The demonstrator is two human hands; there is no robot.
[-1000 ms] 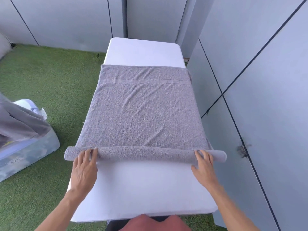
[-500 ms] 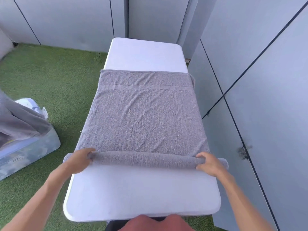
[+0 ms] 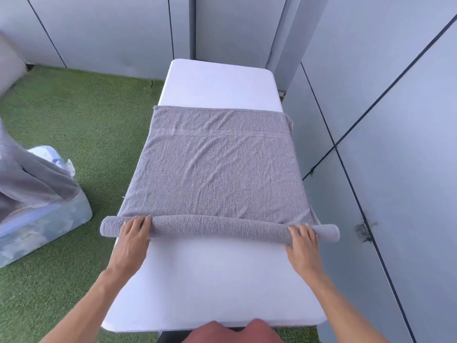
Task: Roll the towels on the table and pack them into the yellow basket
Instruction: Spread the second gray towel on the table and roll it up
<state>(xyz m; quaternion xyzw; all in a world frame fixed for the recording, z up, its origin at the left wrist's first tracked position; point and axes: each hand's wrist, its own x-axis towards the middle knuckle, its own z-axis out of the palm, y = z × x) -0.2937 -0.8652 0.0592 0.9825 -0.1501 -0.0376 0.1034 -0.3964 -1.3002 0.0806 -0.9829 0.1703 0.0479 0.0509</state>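
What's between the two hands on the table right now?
In the head view, only the rolled part of the grey towel spans from left hand to right hand.

Both hands, left [image 3: 132,237] and right [image 3: 303,245], have flattened from curled grip onto the thicker towel roll [image 3: 220,226]

Grey panelled walls [image 3: 395,95] enclose green artificial turf [image 3: 86,125], lit evenly by what seems daylight.

One head-worn wide-angle camera looks forward and steeply down over the white table [image 3: 217,280] from close above.
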